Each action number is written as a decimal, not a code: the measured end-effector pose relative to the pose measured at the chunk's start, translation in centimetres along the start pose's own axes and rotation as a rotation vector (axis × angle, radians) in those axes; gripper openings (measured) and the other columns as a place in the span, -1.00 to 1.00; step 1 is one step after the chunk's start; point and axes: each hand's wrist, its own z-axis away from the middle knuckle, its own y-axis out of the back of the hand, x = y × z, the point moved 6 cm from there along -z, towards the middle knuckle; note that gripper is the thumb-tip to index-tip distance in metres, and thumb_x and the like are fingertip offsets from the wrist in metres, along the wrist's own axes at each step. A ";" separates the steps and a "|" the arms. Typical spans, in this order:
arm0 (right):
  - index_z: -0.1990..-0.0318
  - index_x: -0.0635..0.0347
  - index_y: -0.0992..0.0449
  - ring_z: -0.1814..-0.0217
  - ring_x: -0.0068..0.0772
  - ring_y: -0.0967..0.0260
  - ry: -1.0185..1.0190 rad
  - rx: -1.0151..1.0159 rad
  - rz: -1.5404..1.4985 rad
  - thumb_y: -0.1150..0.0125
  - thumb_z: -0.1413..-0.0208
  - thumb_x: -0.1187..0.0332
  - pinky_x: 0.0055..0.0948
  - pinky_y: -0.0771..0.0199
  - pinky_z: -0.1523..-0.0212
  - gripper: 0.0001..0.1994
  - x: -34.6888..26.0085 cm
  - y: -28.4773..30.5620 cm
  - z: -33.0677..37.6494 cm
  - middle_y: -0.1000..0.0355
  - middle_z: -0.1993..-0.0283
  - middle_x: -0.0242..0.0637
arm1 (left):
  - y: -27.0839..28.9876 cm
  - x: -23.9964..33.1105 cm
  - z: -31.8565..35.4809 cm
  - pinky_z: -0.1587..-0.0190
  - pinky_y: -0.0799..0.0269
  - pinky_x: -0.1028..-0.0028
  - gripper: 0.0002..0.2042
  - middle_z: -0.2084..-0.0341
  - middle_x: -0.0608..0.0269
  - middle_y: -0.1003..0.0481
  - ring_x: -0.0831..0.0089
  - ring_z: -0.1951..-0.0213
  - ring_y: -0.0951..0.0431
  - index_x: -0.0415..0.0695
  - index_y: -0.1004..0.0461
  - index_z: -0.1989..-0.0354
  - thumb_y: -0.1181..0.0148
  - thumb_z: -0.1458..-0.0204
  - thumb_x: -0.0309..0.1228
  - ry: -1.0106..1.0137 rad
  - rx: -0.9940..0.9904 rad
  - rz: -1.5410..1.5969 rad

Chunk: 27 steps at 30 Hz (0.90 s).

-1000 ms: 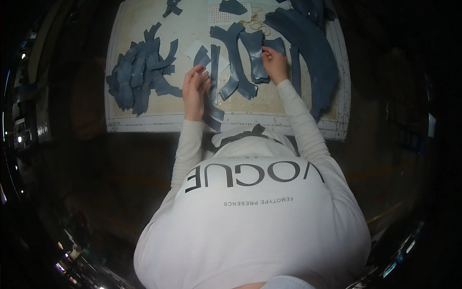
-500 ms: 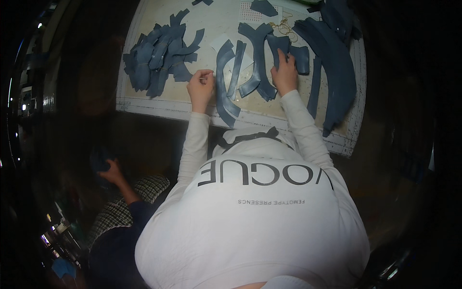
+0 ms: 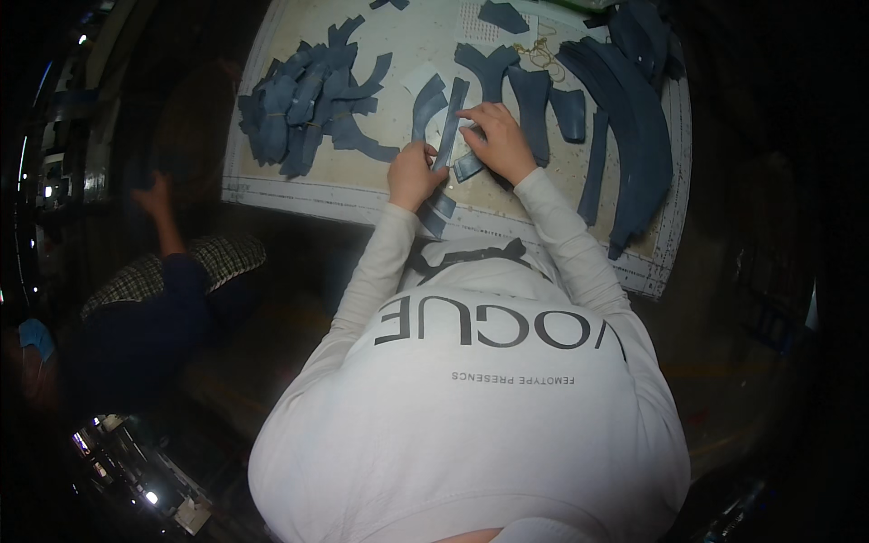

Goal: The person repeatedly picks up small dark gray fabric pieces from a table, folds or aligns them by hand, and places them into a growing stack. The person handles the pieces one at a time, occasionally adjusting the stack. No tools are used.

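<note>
One narrow blue strip [image 3: 453, 120] is lying on the counter [image 3: 398, 54] between the hands. The left hand [image 3: 415, 176] is curling its grip beside the strip's lower end; whether it is pinching, I cannot tell. The right hand [image 3: 500, 143] is reaching its loosely spread grip toward the right edge, above other blue pieces [image 3: 534, 100].

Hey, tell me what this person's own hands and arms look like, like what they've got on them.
Both the left hand and the right hand are bare, with no gloves. The left sleeve and right sleeve are long, white and creased, reaching the wrists, with no markings that I can see. They belong to a white top.
</note>
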 end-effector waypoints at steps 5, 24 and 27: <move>0.20 0.12 -0.51 0.08 -0.17 -0.26 0.171 -0.189 -0.016 -0.17 0.14 0.49 -0.30 -0.33 0.05 -0.73 -1.4 -3.2 -0.9 -0.36 0.22 -0.22 | -0.4 0.5 0.1 0.39 -0.40 0.40 -0.73 0.57 0.21 -0.51 0.28 0.49 -0.53 -0.16 -0.50 0.48 -0.36 0.36 -0.30 0.062 -0.159 -0.139; 0.40 0.30 -0.55 0.54 -0.55 -0.46 -0.395 -0.157 -0.454 -0.25 0.05 0.35 -0.59 -0.42 0.45 -0.83 -0.4 -1.6 1.1 -0.49 0.57 -0.28 | -0.4 0.7 0.2 0.40 -0.33 0.75 -0.76 0.48 0.47 -0.47 0.75 0.47 -0.42 -0.17 -0.48 0.15 -0.17 -0.05 -0.33 0.412 -0.174 1.175; 0.42 0.29 -0.54 0.55 -0.49 -0.47 -0.367 -0.065 -0.300 -0.27 0.06 0.33 -0.56 -0.43 0.44 -0.82 1.0 -2.4 2.3 -0.49 0.56 -0.24 | -1.7 -0.3 0.0 0.39 -0.37 0.72 -0.84 0.45 0.46 -0.49 0.71 0.46 -0.44 -0.15 -0.50 0.24 -0.17 -0.05 -0.37 0.309 -0.157 1.128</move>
